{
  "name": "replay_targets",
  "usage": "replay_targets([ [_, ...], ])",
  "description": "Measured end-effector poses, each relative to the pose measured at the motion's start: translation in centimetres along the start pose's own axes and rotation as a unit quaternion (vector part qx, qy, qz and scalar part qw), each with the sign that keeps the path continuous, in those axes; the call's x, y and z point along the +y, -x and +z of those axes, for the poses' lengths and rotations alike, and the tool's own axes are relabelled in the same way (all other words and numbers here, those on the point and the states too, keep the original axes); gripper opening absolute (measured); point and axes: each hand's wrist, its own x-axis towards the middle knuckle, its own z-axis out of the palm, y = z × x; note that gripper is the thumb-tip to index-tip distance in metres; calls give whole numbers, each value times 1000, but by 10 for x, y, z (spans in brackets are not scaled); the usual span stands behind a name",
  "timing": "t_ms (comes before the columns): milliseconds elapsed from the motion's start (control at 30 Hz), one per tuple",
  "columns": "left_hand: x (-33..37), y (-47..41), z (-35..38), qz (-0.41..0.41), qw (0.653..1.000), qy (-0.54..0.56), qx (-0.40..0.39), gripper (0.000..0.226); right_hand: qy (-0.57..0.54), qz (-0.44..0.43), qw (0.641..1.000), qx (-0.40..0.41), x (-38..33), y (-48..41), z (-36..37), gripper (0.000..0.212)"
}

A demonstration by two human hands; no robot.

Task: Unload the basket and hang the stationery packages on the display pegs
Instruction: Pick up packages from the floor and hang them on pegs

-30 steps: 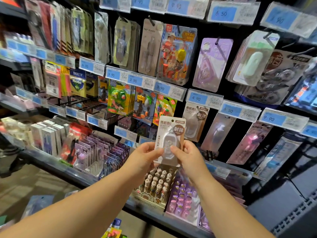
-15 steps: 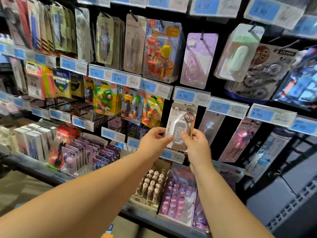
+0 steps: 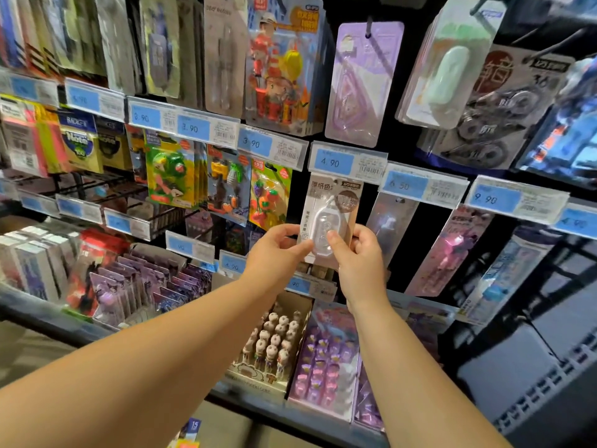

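Package (image 3: 329, 218) now higher, under the "4.90" tag (image 3: 347, 161), in the pinch of left hand (image 3: 277, 250) and right hand (image 3: 358, 257)

Shop display, interior.
- Back wall (image 3: 403, 263): black panel directly behind the grip and to its right, showing in dark strips between the hung goods.
- Pegs (image 3: 106, 189): black wire, jutting from the panel; a bare cluster well left of the grip, slightly above it.
- Price rails (image 3: 347, 163): clear plastic strips with blue and white labels, in stepped rows. One runs just above the grip, and others run farther up, to both sides and just below.
- Shelf (image 3: 42, 313): grey ledge below the grip, running from the left edge toward the lower right.
- Floor (image 3: 26, 354): tan, far below and left.
- Slotted panel (image 3: 549, 392): grey, low, right of the grip.
- Light: dim, with glare on the plastic rails.
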Motion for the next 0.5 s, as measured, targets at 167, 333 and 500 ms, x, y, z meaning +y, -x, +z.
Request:
replay_targets([
  [167, -2, 1, 4, 14, 1000, 14, 11, 34, -20, 11, 1000, 5, -1, -4, 1, 12],
  [333, 2, -7, 2, 23, 999, -38, 26, 37, 4, 14, 999, 29, 3, -8, 7, 22],
  [500, 1, -16, 6, 46, 991, -111, 53, 36, 68, 48, 994, 76, 5, -6, 1, 32],
])
